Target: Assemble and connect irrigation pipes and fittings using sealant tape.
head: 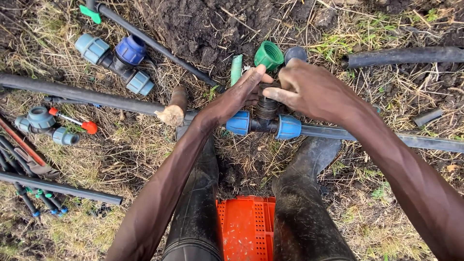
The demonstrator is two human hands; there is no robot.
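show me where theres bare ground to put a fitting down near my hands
Free: grass right of the right boot, below the pipe. Also dirt mound at top. Crowded: around the tee fitting under both hands, and the left side with spare fittings and hoses.

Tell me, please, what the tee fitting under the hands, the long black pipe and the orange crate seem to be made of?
Tee fitting: looks like moulded plastic, matte black body with blue nuts and a ribbed, threaded top. Long black pipe: probably flexible plastic, smooth and dull, slightly dusty. Orange crate: rigid plastic, judging by its even colour and rows of small holes. Both hands are at the tee's top.
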